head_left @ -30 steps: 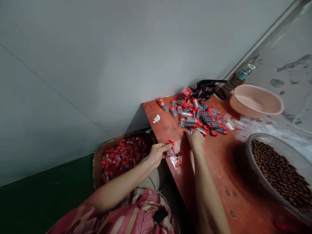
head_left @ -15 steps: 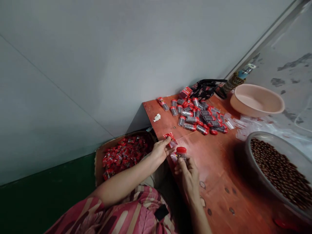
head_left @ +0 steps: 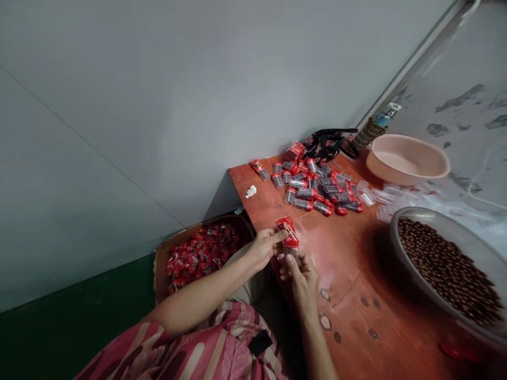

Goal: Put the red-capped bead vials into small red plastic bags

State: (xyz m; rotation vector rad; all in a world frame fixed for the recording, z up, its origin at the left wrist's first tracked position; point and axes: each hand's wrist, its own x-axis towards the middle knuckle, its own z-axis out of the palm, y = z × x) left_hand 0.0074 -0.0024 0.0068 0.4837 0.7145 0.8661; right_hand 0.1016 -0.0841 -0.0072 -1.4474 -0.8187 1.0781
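Low part of the jar [head_left: 292, 252] hidden by the right hand [head_left: 303, 272]; its fingers curl closed around the body, thumb in front, only the dark-filled upper part and red cap showing. Jar held near the worktop [head_left: 352, 285] edge. Left hand [head_left: 264, 249]: thumb and finger nearly together, pinching a red printed wrapper [head_left: 285, 227] at the jar's cap end; how far the wrapper covers the cap, cannot tell. Left hand's other fingers partly masked, curled close by the right.

Large translucent bowl [head_left: 396, 235], lower right, heaped with small round brown balls [head_left: 447, 272]; its right side cut off by the frame. Red object [head_left: 455, 351] beneath, dim, not identifiable. Clear plastic tubes [head_left: 447, 205] behind the bowl, blurring together, partly blocked by it. Peach basin [head_left: 407, 171] beyond them.

Capped jars [head_left: 304, 204] piled mid-worktop, mostly on their sides, dark contents visible through clear walls; those underneath partly buried. Wrapped jar [head_left: 260, 170] lies apart by the corner. Cardboard box [head_left: 161, 282] below, left of the worktop, full of red packets [head_left: 198, 253]; near side hidden behind the left forearm.
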